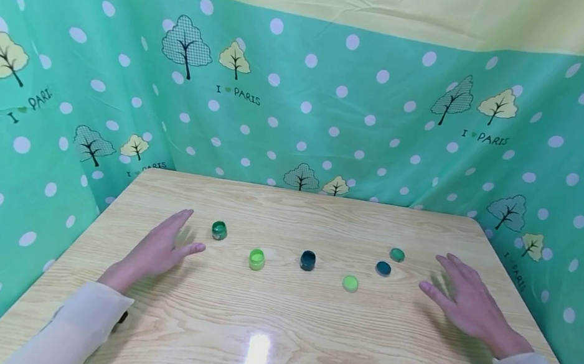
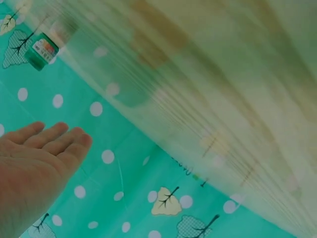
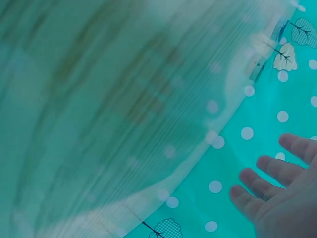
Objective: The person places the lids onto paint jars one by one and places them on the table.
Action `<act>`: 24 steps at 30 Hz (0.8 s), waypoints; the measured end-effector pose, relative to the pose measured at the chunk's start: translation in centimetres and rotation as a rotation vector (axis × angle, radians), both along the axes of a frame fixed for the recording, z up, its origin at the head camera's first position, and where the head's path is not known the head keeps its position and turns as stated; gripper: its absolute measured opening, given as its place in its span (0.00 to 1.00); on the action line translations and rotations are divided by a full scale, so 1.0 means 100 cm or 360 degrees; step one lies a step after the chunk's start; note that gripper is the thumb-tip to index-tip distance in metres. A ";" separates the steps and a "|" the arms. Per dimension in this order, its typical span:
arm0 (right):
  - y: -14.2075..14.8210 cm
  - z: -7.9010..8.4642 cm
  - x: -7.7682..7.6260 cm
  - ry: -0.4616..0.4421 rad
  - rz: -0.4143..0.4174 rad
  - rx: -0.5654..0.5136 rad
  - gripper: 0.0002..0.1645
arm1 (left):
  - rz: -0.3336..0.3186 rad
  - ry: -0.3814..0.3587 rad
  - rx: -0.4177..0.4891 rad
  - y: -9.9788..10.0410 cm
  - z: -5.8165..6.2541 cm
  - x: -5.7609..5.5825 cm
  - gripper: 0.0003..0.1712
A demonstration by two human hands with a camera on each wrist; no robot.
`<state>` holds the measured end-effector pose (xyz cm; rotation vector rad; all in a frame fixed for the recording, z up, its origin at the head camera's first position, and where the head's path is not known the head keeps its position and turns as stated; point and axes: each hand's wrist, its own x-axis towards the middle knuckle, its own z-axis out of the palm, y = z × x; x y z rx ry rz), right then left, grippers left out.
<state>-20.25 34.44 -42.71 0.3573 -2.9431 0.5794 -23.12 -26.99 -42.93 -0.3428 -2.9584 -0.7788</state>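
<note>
My left hand hovers over the left part of the table with straight fingers and the thumb spread, holding nothing. Just right of it stands a dark green paint jar, its label facing the left wrist view. A light green paint jar and a dark blue paint jar stand farther right, all three without lids. Three round lids lie right of the jars: light green, blue and green. To their right my right hand hovers, fingers extended, touching nothing.
The wood-grain table reaches back to a green dotted curtain, which also hangs along both sides. A bright light reflection lies on the table's front part. Black bands show at both sleeves.
</note>
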 end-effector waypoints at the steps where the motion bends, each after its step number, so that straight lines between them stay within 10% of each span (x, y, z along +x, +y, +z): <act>1: -0.001 0.000 0.000 -0.0006 -0.0001 -0.0012 0.48 | 0.0004 0.0000 0.0020 0.001 0.001 0.000 0.54; 24: -0.016 0.003 0.002 0.0008 -0.0068 -0.0205 0.44 | 0.0160 -0.0090 0.0296 0.019 0.005 -0.014 0.40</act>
